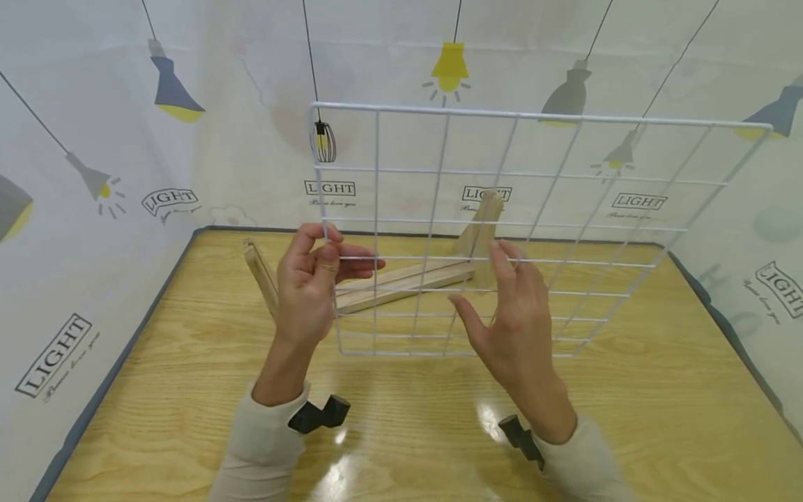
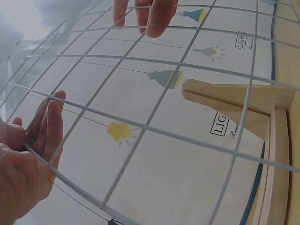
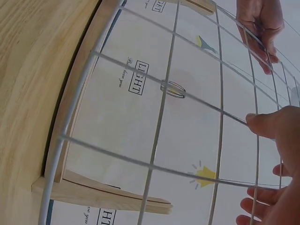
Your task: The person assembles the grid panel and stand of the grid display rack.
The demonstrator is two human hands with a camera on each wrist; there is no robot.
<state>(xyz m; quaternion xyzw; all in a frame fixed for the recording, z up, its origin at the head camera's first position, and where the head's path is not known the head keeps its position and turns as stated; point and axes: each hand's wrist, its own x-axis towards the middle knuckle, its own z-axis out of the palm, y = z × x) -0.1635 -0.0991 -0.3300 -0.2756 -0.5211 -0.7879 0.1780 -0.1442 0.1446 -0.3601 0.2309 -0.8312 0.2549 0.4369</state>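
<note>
A white wire grid panel (image 1: 445,183) is held up, tilted, above the table. My left hand (image 1: 307,286) grips its left edge wire, the thumb on the near side and other fingers reaching past the wire. At the lower middle of the grid, my right hand (image 1: 517,321) touches the wires with its thumb spread away from fairly straight fingers. The right wrist view has that thumb (image 3: 262,124) against a wire. Behind the panel stands a wooden frame (image 1: 408,282) with long rails and an upright piece (image 1: 483,237) at its right; the left hand partly covers it.
The wood-grain table (image 1: 401,425) ends at a wall covering (image 1: 251,139) printed with lamps, which also rises at both sides. A second wooden upright (image 1: 260,275) stands at the left. Each sleeve carries a black wrist mount, the left one (image 1: 320,415) near the panel's lower corner.
</note>
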